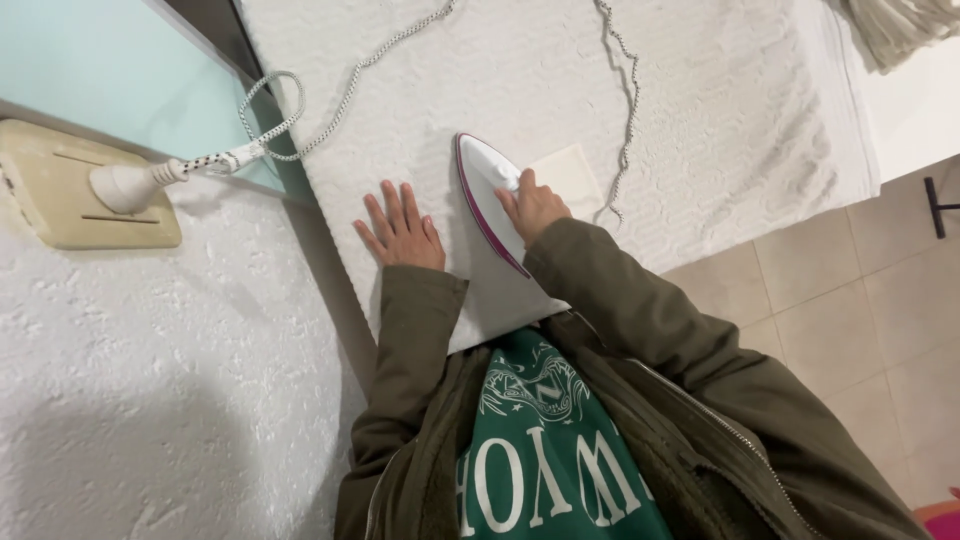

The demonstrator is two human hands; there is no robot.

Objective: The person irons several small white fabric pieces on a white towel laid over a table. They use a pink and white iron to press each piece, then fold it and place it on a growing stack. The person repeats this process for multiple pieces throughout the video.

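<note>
Rough white wall (pixel 150 400) at lower left, beige tile floor (pixel 860 310) at right, and between them a white padded tabletop (pixel 720 110) filling the upper middle of the frame. Covered with a textured white cloth, a little wrinkled toward the upper right.

Near the centre, a white iron (pixel 485 200) with a purple edge, flat on the cloth. Long axis running from upper left to lower right, the pointed nose toward the top of the frame. Right hand (pixel 532 207) closed around the handle, on the right side of the iron. Left hand (pixel 402 230) just beside the iron on its left, open, fingers spread, palm pressed flat on the cloth, holding nothing. Both hands close to it, but only the right one gripping.

Speckled cord (pixel 625 100) going from the iron area up to the top edge, then looping down to a white plug (pixel 135 183) in a beige socket (pixel 70 185) at upper left. Olive jacket sleeves and a green shirt at the bottom.
</note>
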